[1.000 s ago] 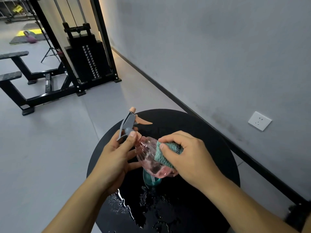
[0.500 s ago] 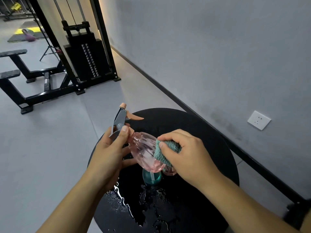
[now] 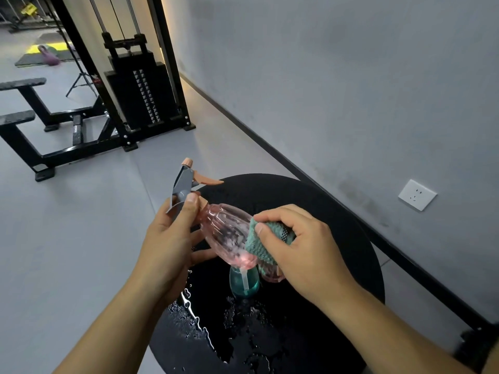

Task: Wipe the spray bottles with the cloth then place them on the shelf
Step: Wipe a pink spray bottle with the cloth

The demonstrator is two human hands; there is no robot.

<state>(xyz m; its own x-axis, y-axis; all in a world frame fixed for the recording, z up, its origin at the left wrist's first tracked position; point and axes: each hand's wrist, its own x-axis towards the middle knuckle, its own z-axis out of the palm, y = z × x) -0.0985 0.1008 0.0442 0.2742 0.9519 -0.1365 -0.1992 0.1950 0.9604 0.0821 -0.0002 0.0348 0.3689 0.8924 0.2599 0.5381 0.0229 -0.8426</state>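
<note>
A person stands over a round black table (image 3: 337, 238), wet with water droplets (image 3: 194, 319) near its 7 o'clock edge. The step in hand looks like wiping bottle 1 of 2.

The left hand (image 3: 167, 247) holds a pink spray bottle (image 3: 229, 233) by its neck, thumb curled over the grey trigger head (image 3: 182, 184), which points toward 11 o'clock. The bottle is tilted, lifted above the table.

The right hand (image 3: 302, 249), at 3 o'clock of the bottle, pinches a folded teal cloth (image 3: 266, 238) between thumb and curled fingers, pressing it on the bottle's lower body.

A teal spray bottle (image 3: 244, 284) sits on the table just below, mostly hidden.

Next, judging from this, the bottle needs turning for unwiped sides. No shelf is in view.
</note>
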